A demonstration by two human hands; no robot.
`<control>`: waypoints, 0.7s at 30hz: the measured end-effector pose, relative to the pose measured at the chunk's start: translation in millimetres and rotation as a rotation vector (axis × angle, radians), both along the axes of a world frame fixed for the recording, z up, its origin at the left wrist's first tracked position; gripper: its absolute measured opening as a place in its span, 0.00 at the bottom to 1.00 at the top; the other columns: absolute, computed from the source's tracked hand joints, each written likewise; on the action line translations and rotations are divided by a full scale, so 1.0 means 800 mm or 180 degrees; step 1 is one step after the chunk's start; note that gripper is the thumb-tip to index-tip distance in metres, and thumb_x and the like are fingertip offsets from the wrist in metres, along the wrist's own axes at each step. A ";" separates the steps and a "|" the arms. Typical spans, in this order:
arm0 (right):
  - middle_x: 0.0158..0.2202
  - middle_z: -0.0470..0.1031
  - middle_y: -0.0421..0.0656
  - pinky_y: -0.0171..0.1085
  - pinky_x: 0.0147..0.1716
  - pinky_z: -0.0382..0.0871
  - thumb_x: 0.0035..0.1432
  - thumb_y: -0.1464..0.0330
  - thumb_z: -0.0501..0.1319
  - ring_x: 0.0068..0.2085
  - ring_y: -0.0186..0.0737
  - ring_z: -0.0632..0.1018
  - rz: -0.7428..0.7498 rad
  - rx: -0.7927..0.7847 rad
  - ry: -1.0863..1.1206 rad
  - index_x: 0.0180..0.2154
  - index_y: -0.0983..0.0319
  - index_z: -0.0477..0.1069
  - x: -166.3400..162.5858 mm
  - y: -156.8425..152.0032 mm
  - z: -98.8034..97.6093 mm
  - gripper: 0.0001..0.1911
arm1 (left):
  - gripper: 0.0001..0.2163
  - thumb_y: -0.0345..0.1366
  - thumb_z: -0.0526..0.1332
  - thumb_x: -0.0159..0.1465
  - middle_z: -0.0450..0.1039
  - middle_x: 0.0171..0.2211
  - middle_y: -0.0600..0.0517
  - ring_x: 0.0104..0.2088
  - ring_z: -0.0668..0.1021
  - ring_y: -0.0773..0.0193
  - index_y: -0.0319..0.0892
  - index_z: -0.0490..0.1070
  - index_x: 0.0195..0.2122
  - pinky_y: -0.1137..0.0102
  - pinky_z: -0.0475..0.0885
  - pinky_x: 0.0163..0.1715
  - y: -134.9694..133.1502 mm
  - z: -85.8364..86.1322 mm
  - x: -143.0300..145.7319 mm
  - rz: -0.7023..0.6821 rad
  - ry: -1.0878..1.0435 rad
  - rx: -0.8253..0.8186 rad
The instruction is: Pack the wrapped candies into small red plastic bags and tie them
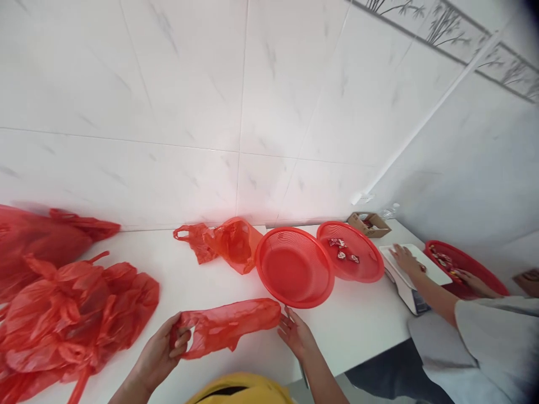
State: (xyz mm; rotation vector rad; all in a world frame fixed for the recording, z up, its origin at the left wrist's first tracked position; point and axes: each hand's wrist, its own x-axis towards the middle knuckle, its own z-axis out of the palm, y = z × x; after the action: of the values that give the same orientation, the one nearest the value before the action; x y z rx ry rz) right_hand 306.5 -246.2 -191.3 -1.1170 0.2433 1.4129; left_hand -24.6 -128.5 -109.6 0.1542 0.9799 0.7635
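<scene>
We see bunched bags point(80, 320) at lower left, a scale point(402, 286) at right, a red basket point(290, 272) at centre close above the thin bag point(233, 325) at bottom centre, and a second basket point(365, 269) holding packets point(348, 256), while our left hand point(162, 345) grips that bag in curled fingers and our right hand point(298, 334) sits half open at its other end, hold unclear.

The plastic bag point(233, 325) and basket point(292, 272) are red. The tabletop point(200, 289) is white. Grey bamboo patterns the tile border point(447, 25).
</scene>
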 end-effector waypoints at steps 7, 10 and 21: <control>0.37 0.79 0.43 0.37 0.37 0.73 0.47 0.64 0.69 0.40 0.40 0.79 -0.0480 0.0276 -0.0020 0.35 0.60 0.70 0.029 -0.013 0.013 0.13 | 0.11 0.35 0.60 0.59 0.64 0.19 0.54 0.13 0.57 0.75 0.40 0.62 0.21 0.79 0.50 0.08 0.001 -0.002 0.004 0.0160 0.0114 -0.0043; 0.35 0.78 0.41 0.37 0.36 0.73 0.49 0.60 0.67 0.39 0.39 0.79 -0.0617 0.0277 -0.0107 0.35 0.58 0.68 0.042 -0.016 0.017 0.13 | 0.10 0.35 0.61 0.58 0.62 0.18 0.56 0.13 0.57 0.75 0.41 0.62 0.22 0.79 0.51 0.08 0.002 -0.004 0.004 0.0178 0.0132 -0.0040; 0.35 0.73 0.41 0.36 0.33 0.74 0.53 0.50 0.62 0.35 0.36 0.79 -0.1552 -0.0050 -0.0446 0.40 0.56 0.58 0.125 -0.030 0.018 0.22 | 0.11 0.35 0.61 0.59 0.60 0.19 0.57 0.14 0.59 0.74 0.42 0.61 0.22 0.80 0.53 0.07 0.003 -0.014 -0.007 0.0396 0.0234 -0.0025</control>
State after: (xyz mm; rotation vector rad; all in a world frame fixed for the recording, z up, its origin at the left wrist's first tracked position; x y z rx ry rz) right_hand 406.7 -270.0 -176.8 -1.0744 0.3966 0.8992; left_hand -30.4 -125.9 -121.1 0.1160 1.0695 0.8729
